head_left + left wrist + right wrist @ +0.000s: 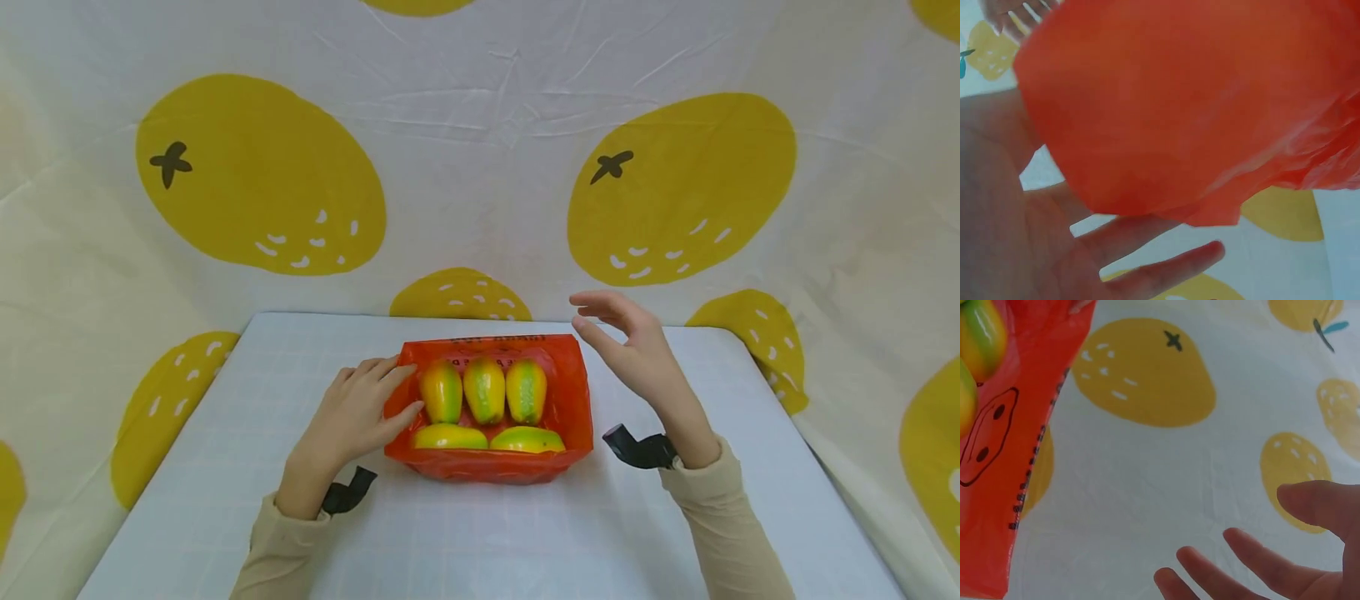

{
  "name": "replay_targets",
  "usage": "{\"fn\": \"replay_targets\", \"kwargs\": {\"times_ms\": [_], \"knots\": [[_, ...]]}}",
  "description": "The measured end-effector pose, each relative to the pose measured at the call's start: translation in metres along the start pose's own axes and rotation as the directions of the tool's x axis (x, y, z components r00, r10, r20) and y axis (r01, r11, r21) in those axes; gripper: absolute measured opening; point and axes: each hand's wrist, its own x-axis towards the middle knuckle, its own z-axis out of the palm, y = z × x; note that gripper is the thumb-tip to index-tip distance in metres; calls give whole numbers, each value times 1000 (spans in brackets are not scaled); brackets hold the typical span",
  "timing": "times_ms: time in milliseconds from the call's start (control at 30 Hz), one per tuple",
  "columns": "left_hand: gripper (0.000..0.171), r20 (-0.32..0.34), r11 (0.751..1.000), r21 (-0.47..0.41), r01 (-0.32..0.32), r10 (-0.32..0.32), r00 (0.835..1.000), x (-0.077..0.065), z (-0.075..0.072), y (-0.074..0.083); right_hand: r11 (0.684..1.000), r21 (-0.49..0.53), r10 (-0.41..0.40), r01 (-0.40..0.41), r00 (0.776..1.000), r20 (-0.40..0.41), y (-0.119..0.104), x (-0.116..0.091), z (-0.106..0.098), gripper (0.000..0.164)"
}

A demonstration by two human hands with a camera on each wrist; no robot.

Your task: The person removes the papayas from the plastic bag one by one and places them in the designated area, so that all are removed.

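Observation:
A red plastic bag [487, 468] stands on the table with its mouth wide and its rim spread. Inside are mangoes in yellow, green and red: three side by side at the back, such as the middle mango [484, 392], and two across the front, such as the front left mango [450, 437]. My left hand [358, 417] is at the bag's left side, fingers and thumb spread over its edge. In the left wrist view the red plastic partly hides those extended fingers [1166, 269]. Raised near the bag's back right corner, my right hand [630, 346] holds nothing, its fingers loosely bent.
A pale checked cloth covers the table [480, 542]. Behind it hangs a white curtain [480, 183] printed with large yellow fruits. Dark wrist mounts stick out at the left wrist [348, 492] and the right wrist [641, 448].

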Motion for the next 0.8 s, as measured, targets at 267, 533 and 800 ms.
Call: {"fn": "replay_targets", "kwargs": {"times_ms": [267,533,800], "knots": [[56,97,999,40,-11,7,995,6,-7,-2,998,-24,60,-57,984,167,-2,18,14,31],[59,141,998,52,-18,11,990,5,-8,-1,997,-80,25,3,940,340,1,28,34,21],[63,165,998,56,-10,1,986,4,-10,0,986,-169,79,6,868,490,8,35,54,25]]}}
